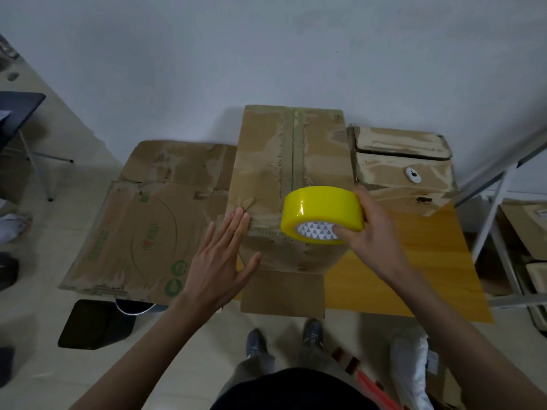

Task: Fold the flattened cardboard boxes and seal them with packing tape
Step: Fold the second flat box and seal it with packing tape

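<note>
Fingers (343, 232) of the right hand (374, 232) curl round the yellow tape roll (321, 213), with the thumb in its white middle hole. This roll sits over the near end of the tall cardboard box (284, 173) on the desk (414, 261). Straight, slightly spread fingers (233, 223) of the left hand (219, 261) press flat on the box's left side, just beside the roll. A flat cardboard box (142, 229) lies to the left.

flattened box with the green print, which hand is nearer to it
Left. The left hand lies open at the right edge of the flattened box; the right hand holds the tape roll farther right.
</note>
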### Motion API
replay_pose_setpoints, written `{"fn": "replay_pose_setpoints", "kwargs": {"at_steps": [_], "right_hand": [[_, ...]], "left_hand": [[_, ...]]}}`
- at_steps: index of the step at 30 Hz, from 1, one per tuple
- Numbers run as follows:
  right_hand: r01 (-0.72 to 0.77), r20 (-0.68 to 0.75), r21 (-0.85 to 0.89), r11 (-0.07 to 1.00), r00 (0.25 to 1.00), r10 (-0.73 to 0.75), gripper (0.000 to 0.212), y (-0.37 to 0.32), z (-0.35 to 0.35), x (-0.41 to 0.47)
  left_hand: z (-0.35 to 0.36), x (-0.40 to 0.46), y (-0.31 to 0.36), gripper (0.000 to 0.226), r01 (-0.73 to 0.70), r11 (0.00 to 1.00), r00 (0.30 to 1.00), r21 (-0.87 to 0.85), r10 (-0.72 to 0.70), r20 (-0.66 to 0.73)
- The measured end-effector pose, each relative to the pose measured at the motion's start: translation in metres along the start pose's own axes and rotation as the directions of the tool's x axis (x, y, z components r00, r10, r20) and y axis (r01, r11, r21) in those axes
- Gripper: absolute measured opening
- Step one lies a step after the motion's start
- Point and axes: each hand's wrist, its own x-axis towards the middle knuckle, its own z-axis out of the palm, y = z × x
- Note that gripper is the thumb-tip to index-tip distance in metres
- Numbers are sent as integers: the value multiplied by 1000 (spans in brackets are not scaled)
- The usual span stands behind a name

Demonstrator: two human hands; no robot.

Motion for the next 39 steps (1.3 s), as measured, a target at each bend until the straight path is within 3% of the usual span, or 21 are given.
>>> {"fn": "replay_pose_setpoints", "kwargs": {"at_steps": [7, 16, 22, 28, 31, 39], "right_hand": [[56, 47, -222, 973, 998, -46, 60, -5, -26, 17], [166, 83, -255, 953, 985, -150, 63, 6, -25, 18], [146, 71, -106, 984, 988, -139, 65, 7, -26, 17], [68, -202, 137, 988, 979, -40, 54, 27, -6, -5], [-5, -209, 244, 970, 976, 58, 52, 35, 7, -10], [17, -219, 69, 997, 976, -1, 49, 33, -11, -4]], "left_hand": [[2, 2, 4, 78, 27, 999, 1000, 29, -27, -7], [3, 4, 20, 80, 22, 994, 1000, 103, -22, -5], [3, 11, 34, 81, -36, 997, 999, 73, 36, 2], [12, 27, 50, 79, -118, 987, 993, -106, 119, -2], [15, 25, 47, 79, -121, 986, 993, -116, 120, -18], [16, 25, 42, 82, -159, 985, 987, -69, 157, -31]]}}
